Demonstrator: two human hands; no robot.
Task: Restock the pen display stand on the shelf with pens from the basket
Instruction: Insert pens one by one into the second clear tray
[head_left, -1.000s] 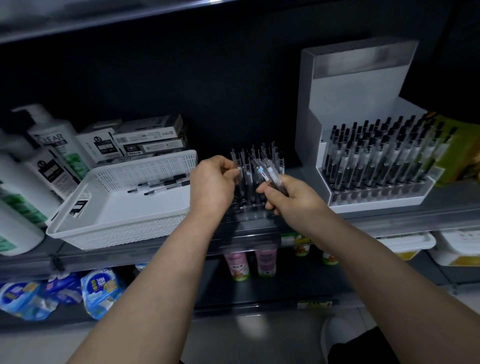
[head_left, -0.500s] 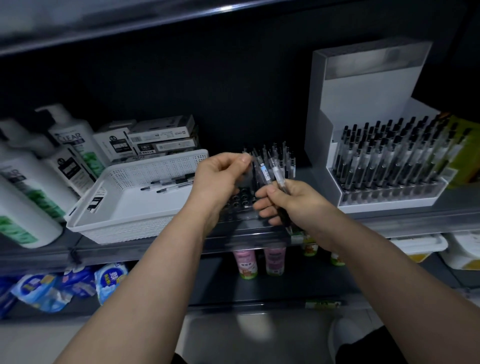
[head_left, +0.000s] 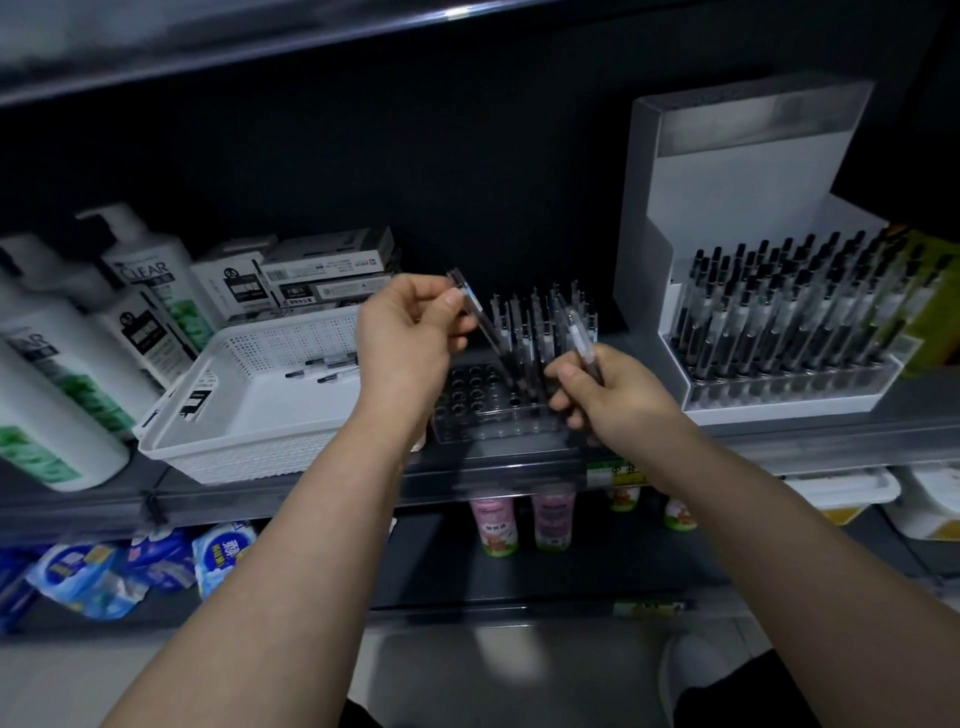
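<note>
The left hand (head_left: 410, 338) is pinching a pen (head_left: 480, 322) tilted over the clear pen stand (head_left: 483, 415) on the shelf (head_left: 779, 441) — the right hand (head_left: 623, 400) is gripping spare pens (head_left: 581, 338) beside it; the basket (head_left: 249, 410) is sitting just left.

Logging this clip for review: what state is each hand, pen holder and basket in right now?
Left hand: pinches one pen, tilted, tip at the clear stand.
Right hand: grips spare pens.
Clear stand: partly filled, front-left holes empty.
Basket: few pens lying inside.
White stand: full.
</note>
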